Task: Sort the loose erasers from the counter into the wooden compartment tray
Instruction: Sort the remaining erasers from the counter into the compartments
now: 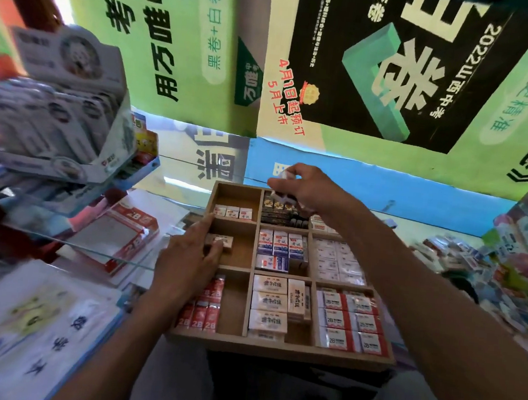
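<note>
The wooden compartment tray (pixel 280 349) sits in front of me, its nine cells holding sorted erasers. My left hand (pixel 185 263) lies over the tray's left edge, its fingers pressing a beige eraser (pixel 220 240) down in the middle-left cell. My right hand (pixel 302 187) hovers over the top-middle cell of dark erasers (pixel 276 209) and grips several small erasers, one white end (pixel 286 171) showing above the fingers. Three small white erasers (pixel 233 212) stand in the top-left cell.
A heap of loose erasers (pixel 463 261) lies on the counter to the right of the tray. At left are a glass shelf (pixel 97 245), an open 2B eraser box (pixel 126 238) and display boxes (pixel 63 122). Posters (pixel 397 77) hang behind.
</note>
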Action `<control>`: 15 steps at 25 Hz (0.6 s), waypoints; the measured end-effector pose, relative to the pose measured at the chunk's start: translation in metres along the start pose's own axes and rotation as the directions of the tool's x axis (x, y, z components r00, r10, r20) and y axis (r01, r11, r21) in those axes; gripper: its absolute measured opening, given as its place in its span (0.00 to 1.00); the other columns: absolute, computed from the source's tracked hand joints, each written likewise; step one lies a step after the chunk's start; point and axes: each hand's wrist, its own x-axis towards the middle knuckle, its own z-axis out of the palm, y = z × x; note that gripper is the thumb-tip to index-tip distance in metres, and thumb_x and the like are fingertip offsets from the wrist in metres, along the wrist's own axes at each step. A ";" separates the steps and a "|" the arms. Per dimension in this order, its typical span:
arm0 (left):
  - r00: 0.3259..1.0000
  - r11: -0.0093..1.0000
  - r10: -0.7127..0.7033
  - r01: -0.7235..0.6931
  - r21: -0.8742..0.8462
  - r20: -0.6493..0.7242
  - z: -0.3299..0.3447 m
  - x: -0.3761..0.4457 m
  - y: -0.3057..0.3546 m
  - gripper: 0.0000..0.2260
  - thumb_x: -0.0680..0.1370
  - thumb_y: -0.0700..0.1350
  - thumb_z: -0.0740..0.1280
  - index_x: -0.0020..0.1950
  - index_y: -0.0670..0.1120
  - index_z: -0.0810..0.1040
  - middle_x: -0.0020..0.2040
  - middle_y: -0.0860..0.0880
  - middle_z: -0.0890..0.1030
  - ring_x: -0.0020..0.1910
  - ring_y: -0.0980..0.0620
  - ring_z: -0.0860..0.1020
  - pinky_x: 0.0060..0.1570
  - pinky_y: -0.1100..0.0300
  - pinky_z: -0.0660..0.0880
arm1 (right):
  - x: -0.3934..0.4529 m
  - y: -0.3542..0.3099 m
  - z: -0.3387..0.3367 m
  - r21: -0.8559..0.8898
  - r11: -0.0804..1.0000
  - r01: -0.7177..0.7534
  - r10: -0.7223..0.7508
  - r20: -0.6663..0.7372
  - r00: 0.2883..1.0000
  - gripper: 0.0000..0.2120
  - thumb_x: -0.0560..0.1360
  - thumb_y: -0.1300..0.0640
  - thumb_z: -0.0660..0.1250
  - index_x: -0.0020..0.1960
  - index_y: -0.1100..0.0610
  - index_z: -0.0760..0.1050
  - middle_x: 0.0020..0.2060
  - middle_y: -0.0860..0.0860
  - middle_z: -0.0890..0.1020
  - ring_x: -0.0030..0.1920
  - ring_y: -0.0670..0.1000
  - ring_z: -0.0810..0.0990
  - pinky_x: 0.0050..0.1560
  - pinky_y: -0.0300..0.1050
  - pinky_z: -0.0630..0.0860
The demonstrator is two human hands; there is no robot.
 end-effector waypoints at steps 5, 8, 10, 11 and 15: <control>0.999 1.000 0.007 -0.008 -0.019 -0.054 0.002 0.000 0.000 0.24 0.81 0.56 0.58 0.77 0.57 0.56 0.67 0.47 0.75 0.61 0.47 0.76 0.59 0.43 0.75 | 0.054 -0.022 0.075 -0.396 0.918 0.029 -0.010 0.050 0.999 0.14 0.75 0.52 0.70 0.52 0.62 0.74 0.49 0.59 0.80 0.45 0.55 0.78 0.40 0.44 0.71; 0.997 1.000 0.024 -0.025 -0.009 -0.076 0.001 0.000 0.000 0.24 0.80 0.55 0.59 0.76 0.58 0.58 0.65 0.48 0.76 0.59 0.47 0.76 0.59 0.45 0.75 | 0.069 -0.015 0.100 -0.570 0.820 0.043 -0.018 0.048 0.999 0.20 0.75 0.47 0.69 0.58 0.62 0.76 0.53 0.58 0.81 0.53 0.59 0.79 0.49 0.47 0.74; 0.997 0.999 0.038 -0.039 -0.012 -0.068 0.001 0.001 -0.001 0.25 0.80 0.55 0.59 0.76 0.58 0.56 0.65 0.49 0.76 0.60 0.47 0.76 0.59 0.45 0.75 | 0.072 -0.012 0.108 -0.594 0.798 0.096 -0.057 0.085 0.995 0.15 0.76 0.48 0.68 0.51 0.59 0.81 0.47 0.56 0.82 0.49 0.57 0.80 0.46 0.46 0.74; 0.997 0.999 0.038 -0.040 -0.021 -0.065 0.001 0.002 -0.003 0.25 0.80 0.56 0.58 0.76 0.59 0.56 0.66 0.49 0.76 0.60 0.47 0.76 0.59 0.44 0.75 | 0.073 -0.012 0.109 -0.584 0.804 0.111 -0.054 0.115 0.992 0.13 0.77 0.50 0.67 0.49 0.59 0.83 0.45 0.56 0.83 0.47 0.55 0.81 0.45 0.45 0.74; 0.998 1.000 0.011 -0.012 -0.004 -0.056 0.003 0.002 -0.006 0.26 0.80 0.57 0.58 0.77 0.58 0.55 0.69 0.49 0.74 0.64 0.47 0.73 0.62 0.44 0.72 | 0.077 -0.012 0.098 -0.621 0.777 0.101 -0.089 0.051 0.995 0.09 0.74 0.59 0.68 0.51 0.61 0.83 0.49 0.57 0.84 0.50 0.57 0.81 0.51 0.47 0.77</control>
